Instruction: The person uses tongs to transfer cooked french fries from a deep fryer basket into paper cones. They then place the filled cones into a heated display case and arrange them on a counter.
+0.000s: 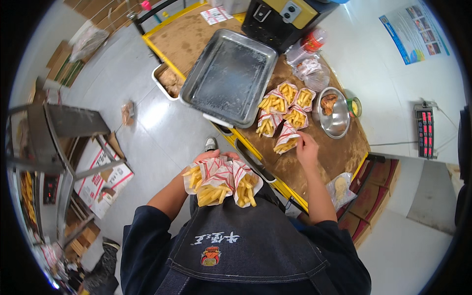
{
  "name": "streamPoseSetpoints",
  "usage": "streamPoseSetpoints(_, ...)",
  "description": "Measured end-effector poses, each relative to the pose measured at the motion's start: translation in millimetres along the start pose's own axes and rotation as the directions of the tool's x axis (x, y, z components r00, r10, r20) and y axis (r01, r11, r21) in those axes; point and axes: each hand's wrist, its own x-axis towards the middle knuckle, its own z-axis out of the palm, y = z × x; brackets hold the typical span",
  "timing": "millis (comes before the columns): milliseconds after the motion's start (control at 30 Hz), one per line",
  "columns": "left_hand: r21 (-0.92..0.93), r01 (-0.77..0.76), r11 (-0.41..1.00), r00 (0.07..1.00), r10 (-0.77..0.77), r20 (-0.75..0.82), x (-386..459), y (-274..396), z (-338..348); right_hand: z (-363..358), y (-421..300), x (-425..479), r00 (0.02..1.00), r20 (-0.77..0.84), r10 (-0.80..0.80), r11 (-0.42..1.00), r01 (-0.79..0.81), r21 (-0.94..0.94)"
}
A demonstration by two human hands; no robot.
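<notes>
Three red-and-white paper bags of french fries (218,180) are bunched in my left hand (212,155), held low in front of my apron with their mouths towards me. My right hand (308,149) reaches over the brown-topped table and has its fingertips on the side of another bag of fries (285,142), which lies tilted on the tabletop (313,166). Just beyond that bag, several more filled fry bags (284,105) are grouped close together. The fingers of my left hand are mostly hidden behind the bags.
Left of the grouped bags lies a large metal tray (230,79). Right of them stand a steel bowl (335,118) with a browned food piece and a green tin (354,107). Behind are plastic cups (308,46) and a black-yellow appliance (285,22). A metal rack (62,147) stands left.
</notes>
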Motion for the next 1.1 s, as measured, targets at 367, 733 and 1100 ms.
streamPoseSetpoints(367, -0.020, -0.408, 0.913, 0.912, 0.409, 0.029, -56.1, -125.8, -13.1, -49.1, -121.2, -76.8, 0.493, 0.860, 0.129, 0.223, -0.860, 0.459)
streamPoseSetpoints(733, -0.079, -0.724, 0.685, 0.689, 0.717, -0.104, -195.7, -226.6, -25.7, 22.9, -245.2, -136.0, 0.335, 0.863, -0.378, 0.517, -0.697, 0.497)
streamPoseSetpoints(1100, -0.262, -0.935, 0.239, 0.290, 0.940, -0.181, -411.3, -324.0, -59.7, 161.8, -444.7, -249.2, -0.148, 0.754, -0.640, 0.722, -0.453, 0.524)
